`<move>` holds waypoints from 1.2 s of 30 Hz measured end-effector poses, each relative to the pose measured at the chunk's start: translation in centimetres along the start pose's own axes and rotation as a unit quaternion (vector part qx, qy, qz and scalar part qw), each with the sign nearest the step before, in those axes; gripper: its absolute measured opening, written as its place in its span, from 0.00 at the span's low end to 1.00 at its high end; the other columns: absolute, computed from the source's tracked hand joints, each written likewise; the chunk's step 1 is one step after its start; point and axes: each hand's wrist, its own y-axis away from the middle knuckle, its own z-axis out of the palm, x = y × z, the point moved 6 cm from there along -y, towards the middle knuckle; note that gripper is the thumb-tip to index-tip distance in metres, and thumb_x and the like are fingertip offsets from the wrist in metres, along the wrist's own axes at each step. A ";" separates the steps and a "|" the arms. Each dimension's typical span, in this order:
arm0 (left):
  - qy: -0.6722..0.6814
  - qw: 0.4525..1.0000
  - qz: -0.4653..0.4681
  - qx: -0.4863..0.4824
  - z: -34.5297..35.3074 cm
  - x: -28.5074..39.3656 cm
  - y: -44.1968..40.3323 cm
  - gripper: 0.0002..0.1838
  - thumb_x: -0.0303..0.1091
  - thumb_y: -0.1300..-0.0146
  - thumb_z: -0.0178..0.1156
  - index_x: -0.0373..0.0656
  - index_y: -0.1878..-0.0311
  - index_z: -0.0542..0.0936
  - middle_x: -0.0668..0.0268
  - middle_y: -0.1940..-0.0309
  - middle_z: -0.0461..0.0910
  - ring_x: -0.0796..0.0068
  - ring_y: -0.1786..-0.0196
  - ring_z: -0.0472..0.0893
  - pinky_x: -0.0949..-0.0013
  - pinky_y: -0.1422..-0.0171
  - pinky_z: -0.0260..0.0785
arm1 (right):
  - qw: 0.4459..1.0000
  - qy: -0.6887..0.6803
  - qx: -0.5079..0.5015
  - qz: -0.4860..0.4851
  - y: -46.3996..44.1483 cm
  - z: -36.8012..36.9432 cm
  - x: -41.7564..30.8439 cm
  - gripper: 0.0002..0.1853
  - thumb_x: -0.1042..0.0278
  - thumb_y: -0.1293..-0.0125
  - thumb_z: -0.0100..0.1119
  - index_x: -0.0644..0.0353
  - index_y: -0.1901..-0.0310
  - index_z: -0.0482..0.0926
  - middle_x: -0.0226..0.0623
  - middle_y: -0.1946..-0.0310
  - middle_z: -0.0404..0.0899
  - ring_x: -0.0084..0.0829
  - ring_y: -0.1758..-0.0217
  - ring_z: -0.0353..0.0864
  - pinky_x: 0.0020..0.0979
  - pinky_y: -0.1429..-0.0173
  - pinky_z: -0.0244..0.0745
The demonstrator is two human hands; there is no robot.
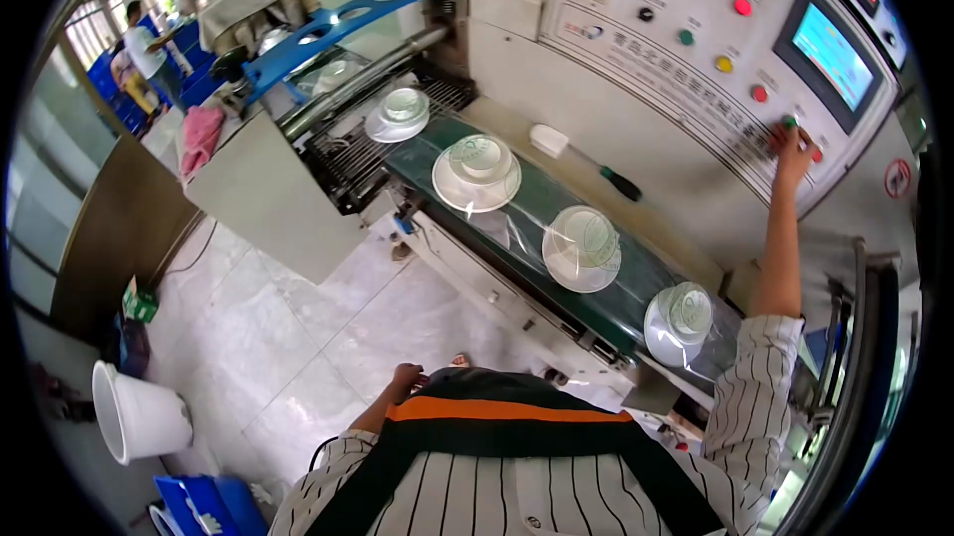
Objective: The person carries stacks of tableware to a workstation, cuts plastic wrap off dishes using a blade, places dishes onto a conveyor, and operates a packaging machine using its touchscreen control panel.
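My right hand point(792, 147) is raised to the control panel point(636, 49), its fingers closed at a green knob point(790, 122) below the lit touchscreen point(833, 54). Low beside my body hangs my left hand point(405, 379), fingers curled, touching nothing that shows; whether it holds anything cannot be made out. Along the green conveyor belt point(529, 188) lie stacked dish sets under clear film: one near the rollers point(402, 109), a second point(477, 173), a third point(582, 248) and one at the near right end point(681, 324).
A white-headed scraper with a dark handle point(621, 182) lies behind the belt. A blue perforated bar point(348, 14) spans the machine's far end. A pink cloth point(202, 139) hangs at left, above a white bucket point(139, 414) on the floor. Another person point(144, 49) stands far back left.
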 end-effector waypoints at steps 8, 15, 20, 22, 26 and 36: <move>0.007 0.998 -0.055 0.017 -0.5 0.0 1.1 0.11 0.31 0.42 0.49 0.32 0.62 0.71 0.53 0.74 0.79 0.63 0.78 0.78 0.64 0.80 0.69 | 0.999 0.047 0.001 0.007 -0.5 -0.4 0.2 0.16 0.68 0.35 0.51 0.66 0.53 0.59 0.53 0.62 0.76 0.38 0.62 0.81 0.32 0.61 0.80; -0.041 0.998 -0.053 -0.002 0.0 1.2 1.1 0.12 0.31 0.43 0.48 0.31 0.62 0.71 0.53 0.74 0.79 0.62 0.78 0.78 0.63 0.79 0.71 | 0.995 0.071 -0.043 0.046 1.2 -0.8 0.2 0.19 0.64 0.36 0.53 0.63 0.48 0.61 0.49 0.64 0.78 0.33 0.62 0.81 0.29 0.60 0.78; -0.079 0.995 -0.052 -0.022 0.6 2.0 0.8 0.12 0.31 0.43 0.48 0.30 0.62 0.71 0.52 0.74 0.79 0.61 0.77 0.79 0.62 0.79 0.72 | 0.874 0.306 -0.349 0.146 16.4 -0.8 -1.1 0.31 0.50 0.38 0.52 0.62 0.39 0.60 0.46 0.51 0.72 0.35 0.46 0.70 0.35 0.42 0.64; -0.084 0.994 -0.058 -0.024 0.6 1.9 0.9 0.12 0.31 0.43 0.48 0.30 0.62 0.71 0.52 0.74 0.79 0.60 0.77 0.79 0.61 0.78 0.72 | 0.815 0.343 -0.432 0.178 22.1 -2.6 -2.4 0.37 0.47 0.41 0.56 0.60 0.36 0.56 0.50 0.44 0.66 0.39 0.39 0.64 0.37 0.38 0.59; -0.090 0.993 -0.067 -0.023 0.5 1.9 0.9 0.12 0.31 0.43 0.48 0.29 0.62 0.71 0.52 0.74 0.79 0.59 0.77 0.79 0.61 0.78 0.73 | 0.758 0.381 -0.477 0.228 27.2 -5.5 -3.6 0.45 0.52 0.51 0.66 0.59 0.35 0.54 0.53 0.40 0.62 0.43 0.35 0.60 0.37 0.36 0.56; -0.051 0.998 0.018 -0.023 2.8 8.0 -1.2 0.15 0.34 0.43 0.49 0.31 0.58 0.69 0.51 0.72 0.80 0.60 0.76 0.80 0.58 0.78 0.74 | 0.749 0.428 -0.474 0.174 31.4 -4.3 -1.9 0.32 0.59 0.54 0.69 0.65 0.48 0.71 0.50 0.53 0.75 0.41 0.49 0.75 0.33 0.45 0.67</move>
